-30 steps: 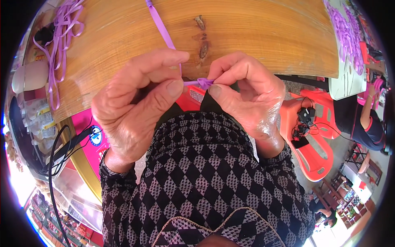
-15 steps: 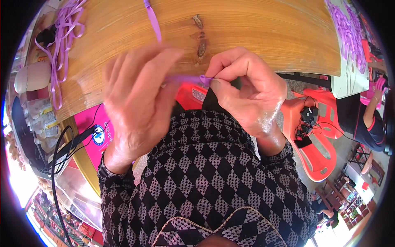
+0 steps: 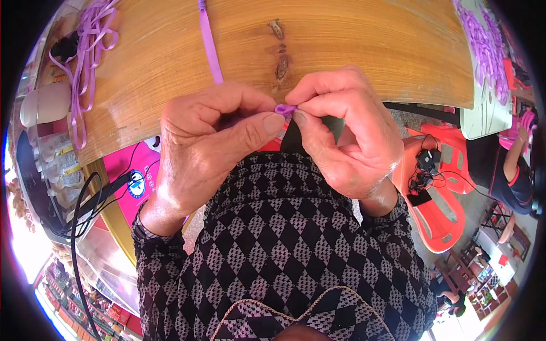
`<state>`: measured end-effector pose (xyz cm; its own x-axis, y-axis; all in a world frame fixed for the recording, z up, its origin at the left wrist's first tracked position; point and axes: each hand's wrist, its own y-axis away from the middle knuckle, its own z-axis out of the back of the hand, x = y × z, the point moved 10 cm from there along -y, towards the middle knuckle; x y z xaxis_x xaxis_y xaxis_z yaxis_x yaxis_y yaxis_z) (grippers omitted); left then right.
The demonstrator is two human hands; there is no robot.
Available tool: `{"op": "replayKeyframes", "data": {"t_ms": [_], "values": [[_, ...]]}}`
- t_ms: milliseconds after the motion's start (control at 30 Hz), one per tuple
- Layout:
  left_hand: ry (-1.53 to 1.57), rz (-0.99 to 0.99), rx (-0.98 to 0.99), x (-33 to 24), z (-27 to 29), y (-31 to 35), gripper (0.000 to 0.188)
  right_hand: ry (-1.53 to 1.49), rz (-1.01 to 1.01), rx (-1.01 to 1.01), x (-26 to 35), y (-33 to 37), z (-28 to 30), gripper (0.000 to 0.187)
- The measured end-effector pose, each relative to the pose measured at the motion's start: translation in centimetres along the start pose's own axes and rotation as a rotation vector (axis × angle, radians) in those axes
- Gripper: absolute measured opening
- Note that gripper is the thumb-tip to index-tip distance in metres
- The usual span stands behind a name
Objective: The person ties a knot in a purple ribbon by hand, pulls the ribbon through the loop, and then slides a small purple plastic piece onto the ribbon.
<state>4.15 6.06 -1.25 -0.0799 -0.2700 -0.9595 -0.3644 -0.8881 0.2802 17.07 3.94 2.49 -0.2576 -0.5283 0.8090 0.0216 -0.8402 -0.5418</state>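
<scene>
Where the scene begins at the far left, a loose bundle of thin purple ribbon strips (image 3: 85,51) lies on the wooden counter (image 3: 352,51), next to a pale rounded container (image 3: 45,103) at the counter's edge. A black cable (image 3: 85,210) hangs lower down on that side.

Moving right, a long flat purple ribbon (image 3: 208,48) runs from the far edge of the counter toward the person and goes in behind the fingers of the left hand (image 3: 205,150). This hand is curled almost closed; its thumb and forefinger press together on a small folded purple ribbon end (image 3: 285,108). The right hand (image 3: 352,142) meets it from the other side, also nearly closed, with its thumb and forefinger tips pinching the same small fold. I think both hands grip so close together because the piece is tiny and slippery, and they keep it near the body, above the near edge of the counter, to see it well.

Further right stands a red plastic chair (image 3: 438,199) with a small black device, and at the far right more purple ribbon pieces (image 3: 483,45) lie on a light surface beside another person.

Compared with half a second ago, the left hand was blurred and a longer part of ribbon showed between the hands; now the hands are steady and only the short fold shows.
</scene>
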Motion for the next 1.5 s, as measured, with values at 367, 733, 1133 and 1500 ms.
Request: {"op": "replayKeyframes", "data": {"t_ms": [367, 733, 1133, 1500], "values": [[-0.031, -0.034, -0.069, 1.0, 0.5, -0.2, 0.011, 0.040, 0.043, 0.187, 0.3, 0.2, -0.8, 0.017], [-0.044, -0.008, -0.054, 1.2, 0.3, 0.2, 0.013, 0.022, 0.039, 0.209, 0.6, 0.3, -1.0, 0.016], [0.021, 0.096, -0.105, 1.9, 0.4, 0.7, 0.011, 0.013, 0.055, 0.158, 0.6, 0.4, -0.9, 0.016], [0.439, 0.258, -0.021, 4.1, -0.6, 0.1, 0.014, -0.025, -0.044, 0.237, -0.7, 0.8, -1.5, 0.033]]}}
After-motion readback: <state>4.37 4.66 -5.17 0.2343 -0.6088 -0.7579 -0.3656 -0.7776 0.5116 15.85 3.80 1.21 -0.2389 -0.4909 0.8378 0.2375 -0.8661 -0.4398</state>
